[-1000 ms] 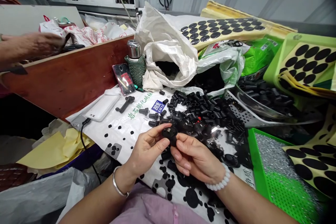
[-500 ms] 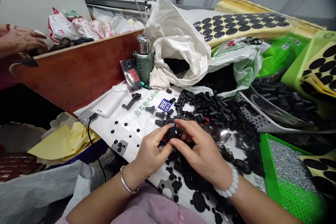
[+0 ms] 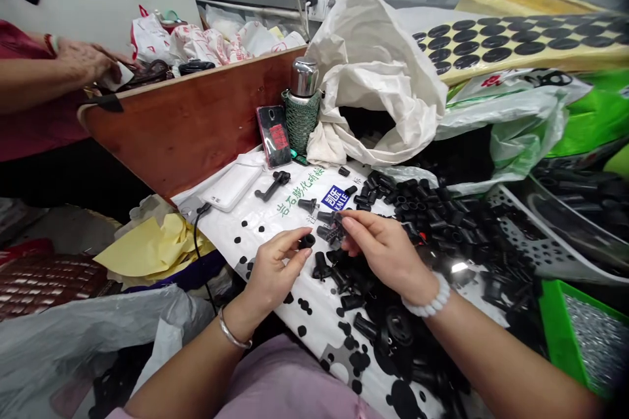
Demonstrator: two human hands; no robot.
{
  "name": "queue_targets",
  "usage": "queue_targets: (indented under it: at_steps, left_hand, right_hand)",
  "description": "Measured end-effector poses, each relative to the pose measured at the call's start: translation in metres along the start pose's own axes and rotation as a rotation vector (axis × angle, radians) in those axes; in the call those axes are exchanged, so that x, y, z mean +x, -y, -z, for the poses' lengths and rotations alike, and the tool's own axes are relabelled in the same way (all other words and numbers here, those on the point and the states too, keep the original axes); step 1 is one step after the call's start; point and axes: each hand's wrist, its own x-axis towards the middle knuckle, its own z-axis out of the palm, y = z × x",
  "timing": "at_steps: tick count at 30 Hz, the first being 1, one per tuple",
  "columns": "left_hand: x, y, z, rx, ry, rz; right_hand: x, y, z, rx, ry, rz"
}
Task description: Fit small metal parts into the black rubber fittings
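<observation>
My left hand (image 3: 275, 268) pinches a small black plastic sleeve (image 3: 307, 241) between thumb and fingertips, its hollow end facing up. To its right, my right hand (image 3: 386, 249) has its thumb and fingers pressed together over several tapered black parts (image 3: 328, 217) on the sheet. What those fingertips grip is too small and dark to make out. Beneath and beside my right hand spreads a pile of short black tubes (image 3: 437, 209). Closer to me lies a round black piece (image 3: 399, 326) among loose black parts.
A red-brown board (image 3: 196, 118) stands at the left, with a co-worker's hands (image 3: 88, 62) behind it. A flask (image 3: 302, 101), a phone (image 3: 273, 136), a white power bank (image 3: 233, 184) and a white sack (image 3: 407, 124) stand or lie at the back. A green tray (image 3: 565, 334) holds metal pieces.
My hands have moved apart; before, they were together around a glossy round black piece. My left hand now holds a small sleeve, and my right has reached to the tapered parts. The view has shifted.
</observation>
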Motion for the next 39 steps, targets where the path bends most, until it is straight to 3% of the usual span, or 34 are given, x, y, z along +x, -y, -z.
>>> queue_targets:
  at_steps: [5,10,13,18,22,28,33,39]
  left_hand:
    - [-0.01,0.007,0.013,-0.013,-0.087,-0.008]
    - [-0.012,0.013,0.018,-0.065,-0.11,0.076]
    - [-0.005,0.016,0.02,-0.118,-0.109,0.135]
    - [0.003,0.027,0.023,-0.191,-0.167,0.191]
    - [0.002,0.036,0.021,-0.221,-0.188,0.191]
    - [-0.005,0.042,0.02,-0.191,-0.212,0.106]
    - [-0.009,0.033,0.025,-0.168,-0.209,-0.003]
    - [-0.011,0.019,0.021,-0.236,-0.136,-0.063]
  right_hand:
    - [0.034,-0.004,-0.017,-0.138,0.093,0.086]
    - [0.042,-0.008,-0.031,-0.174,0.197,0.071]
    - [0.041,-0.008,-0.031,-0.268,0.185,0.075]
    - [0.037,-0.003,-0.022,-0.617,0.103,0.141]
    - [0.038,0.001,-0.03,-0.798,0.139,0.284]
    - [0.05,-0.004,-0.063,-0.736,0.391,0.538]
    - [0.043,0.002,-0.05,-0.525,0.252,0.541]
    - [0.006,0.022,-0.029,-0.285,0.034,0.573]
